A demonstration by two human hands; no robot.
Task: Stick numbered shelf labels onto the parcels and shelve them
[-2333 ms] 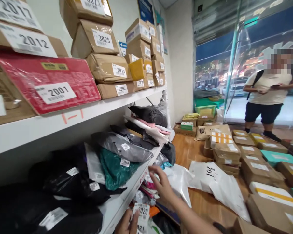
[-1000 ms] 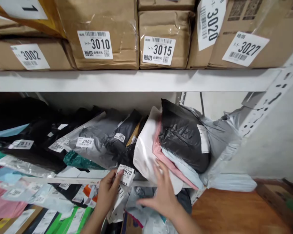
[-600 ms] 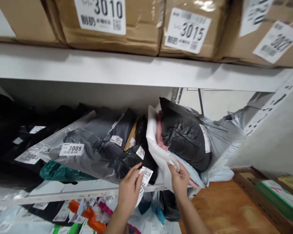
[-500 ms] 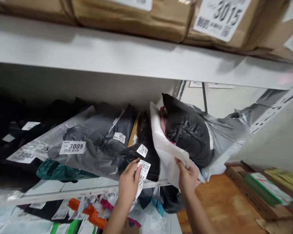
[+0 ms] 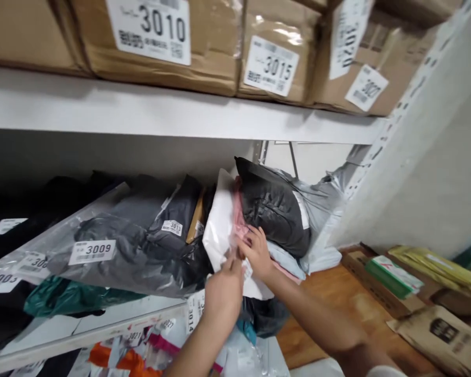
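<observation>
My left hand (image 5: 224, 290) is closed in front of a white plastic mailer bag (image 5: 219, 222), its fingertips almost meeting those of my right hand. A strip of white number labels (image 5: 196, 311) hangs out at its left side; another bit of label shows right of its fingers. My right hand (image 5: 256, 254) pinches the edge of a pink plastic bag (image 5: 239, 209) just right of the white one. A bulging black bag (image 5: 272, 214) leans over the pink bag. The exact contact at the fingertips is partly hidden.
Left on the shelf lie a grey bag labelled 3009 (image 5: 129, 251), a dark bag labelled 3013 (image 5: 175, 214) and a green bag (image 5: 74, 296). Cardboard boxes (image 5: 160, 68) stand on the shelf above. Parcels (image 5: 392, 277) lie on the wooden floor (image 5: 310, 319) at right.
My right hand has moved left from the white bag's lower edge to the pink bag. My left hand has left the label 3019 area and come beside it. The view has shifted right.
</observation>
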